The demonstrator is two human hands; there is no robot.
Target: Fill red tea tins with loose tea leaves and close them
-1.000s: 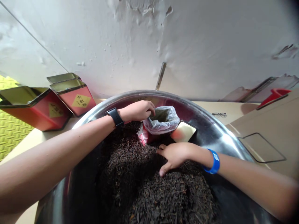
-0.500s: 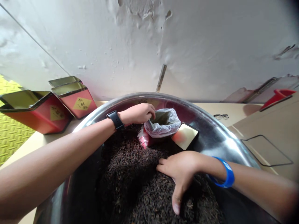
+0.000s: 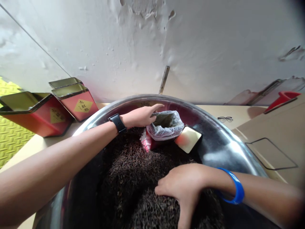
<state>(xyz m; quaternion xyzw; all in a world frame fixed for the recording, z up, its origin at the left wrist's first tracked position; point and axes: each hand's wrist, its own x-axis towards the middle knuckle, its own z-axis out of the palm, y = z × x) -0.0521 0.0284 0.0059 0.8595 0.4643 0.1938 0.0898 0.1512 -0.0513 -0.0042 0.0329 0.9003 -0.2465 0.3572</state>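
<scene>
Worktop (image 3: 238,111), beige, against a white wall (image 3: 202,47) with peeling paint. Steel bowl (image 3: 214,128), one, at the near edge, heaped with dark tea leaves (image 3: 128,171). Red tins (image 3: 76,103), four: three open at the worktop's far left corner, one sunk in the leaves at the bowl's far side and lined with a clear bag (image 3: 166,127). Gold lid (image 3: 189,139), one, just right of that tin. Glasses (image 3: 225,119), one pair, right of the bowl. Left hand (image 3: 140,116), black watch (image 3: 117,122) at the wrist: fingers loosely extended, touching the bag's left rim, gripping nothing. Right hand (image 3: 183,187), blue wristband (image 3: 235,190): open, palm down on the leaves at the bowl's near side.
</scene>
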